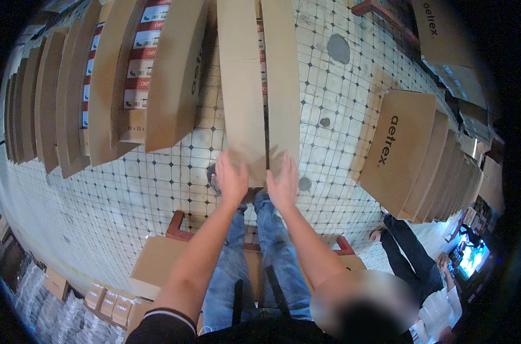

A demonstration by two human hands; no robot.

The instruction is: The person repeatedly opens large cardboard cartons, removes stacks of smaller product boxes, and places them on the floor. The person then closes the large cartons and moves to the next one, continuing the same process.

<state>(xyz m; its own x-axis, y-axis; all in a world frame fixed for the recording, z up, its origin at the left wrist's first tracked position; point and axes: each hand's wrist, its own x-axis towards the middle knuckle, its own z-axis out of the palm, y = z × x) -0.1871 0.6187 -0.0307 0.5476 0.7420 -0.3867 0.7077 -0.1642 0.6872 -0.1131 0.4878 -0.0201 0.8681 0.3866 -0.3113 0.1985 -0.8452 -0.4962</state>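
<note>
A tall brown cardboard box (252, 80) stands in front of me, its two top flaps running away from me toward the top of the view. My left hand (230, 176) presses on the near end of the left flap, fingers spread. Flat against the near end of the right flap lies my right hand (283, 183). Neither hand grips anything; both rest open on the cardboard. My legs in blue jeans (255, 252) show below the box.
Rows of brown cartons (100, 86) stand at the left on the tiled floor (157, 189). More cartons (409, 149) are stacked at the right. A red pallet edge (177, 226) and smaller boxes (108, 301) lie near my feet. Another person (415, 258) stands at the lower right.
</note>
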